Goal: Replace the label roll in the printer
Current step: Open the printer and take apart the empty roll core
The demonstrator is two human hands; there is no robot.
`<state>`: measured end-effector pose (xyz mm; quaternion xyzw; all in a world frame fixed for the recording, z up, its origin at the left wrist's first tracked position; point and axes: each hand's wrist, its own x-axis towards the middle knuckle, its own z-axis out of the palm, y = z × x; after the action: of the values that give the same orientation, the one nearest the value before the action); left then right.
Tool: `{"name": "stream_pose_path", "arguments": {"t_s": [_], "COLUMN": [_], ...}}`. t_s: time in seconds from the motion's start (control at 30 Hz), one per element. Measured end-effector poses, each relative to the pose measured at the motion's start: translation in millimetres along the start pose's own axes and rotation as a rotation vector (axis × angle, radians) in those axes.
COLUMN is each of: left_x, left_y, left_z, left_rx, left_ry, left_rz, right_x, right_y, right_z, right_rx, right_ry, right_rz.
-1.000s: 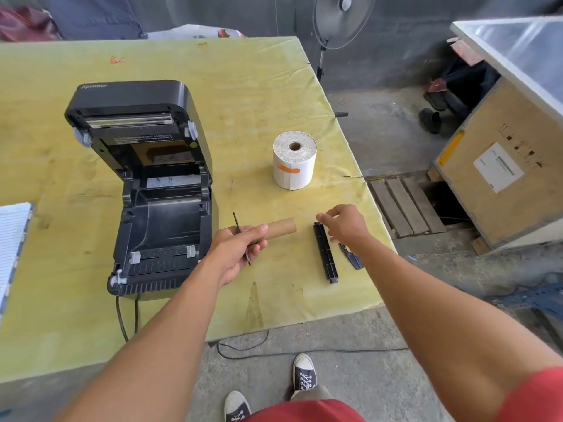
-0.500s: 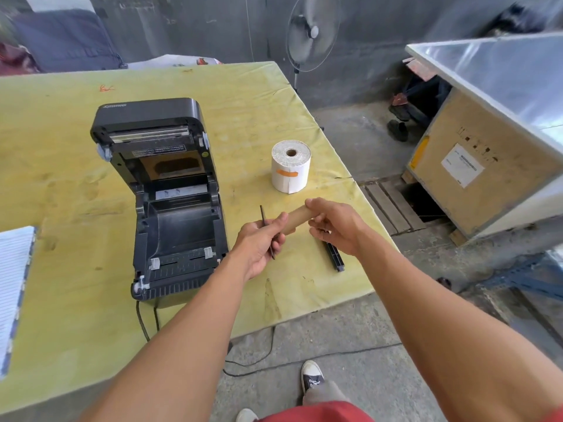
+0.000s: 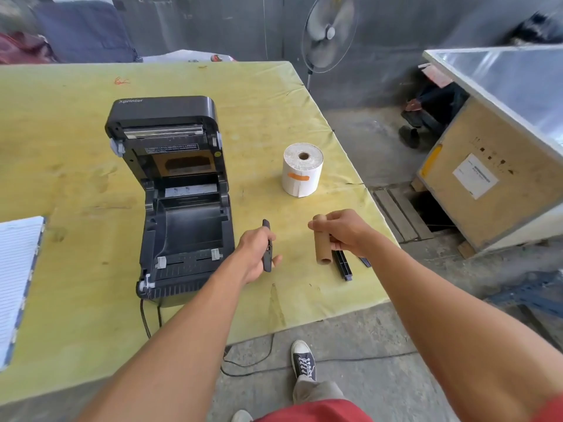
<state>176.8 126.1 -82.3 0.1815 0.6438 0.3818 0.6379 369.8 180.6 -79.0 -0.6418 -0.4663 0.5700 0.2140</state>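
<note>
The black label printer stands on the yellow table with its lid up and its roll bay bare. A full white label roll stands on end to its right. My right hand grips an empty brown cardboard core upright above the table. My left hand holds a thin black spindle piece just right of the printer's front. Another black spindle bar lies on the table beneath my right hand.
A lined white pad lies at the table's left edge. The printer's cables hang over the near edge. A pedestal fan stands behind the table. A wooden crate sits on the floor at right.
The cardboard core has passed from my left hand to my right, and the hands have drawn apart. My left hand keeps only the black piece.
</note>
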Motion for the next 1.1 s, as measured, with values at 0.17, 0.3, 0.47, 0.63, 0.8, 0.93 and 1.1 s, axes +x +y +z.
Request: {"name": "stream_pose_path", "arguments": {"t_s": [0.17,0.3,0.47,0.63,0.8,0.93,1.1], "left_x": [17.2,26.9,40.0,35.5,29.5,24.3,16.5], "left_y": [-6.2,-18.0,-26.1,-27.1,-36.0,-32.1,-27.7], "left_z": [15.0,22.2,23.8,20.8,20.2,19.3,12.4], "left_rx": [0.267,0.319,0.556,1.047,1.139,1.133,1.147], "left_ry": [0.058,0.063,0.093,0.15,0.223,0.21,0.212], "left_rz": [-0.041,-0.032,-0.013,0.151,0.224,0.221,0.272], "right_x": [20.2,33.6,43.8,45.1,42.0,38.1,30.3], "right_y": [0.4,4.1,7.9,13.3,17.7,16.1,12.7], "right_z": [5.9,7.7,13.2,21.7,23.2,22.7,19.6], "right_rx": [-0.238,-0.265,-0.354,-0.484,-0.563,-0.601,-0.656], "right_ry": [-0.025,-0.028,-0.05,-0.058,-0.058,-0.059,-0.042], "right_rz": [0.005,0.033,0.04,0.005,-0.021,-0.032,-0.045]}}
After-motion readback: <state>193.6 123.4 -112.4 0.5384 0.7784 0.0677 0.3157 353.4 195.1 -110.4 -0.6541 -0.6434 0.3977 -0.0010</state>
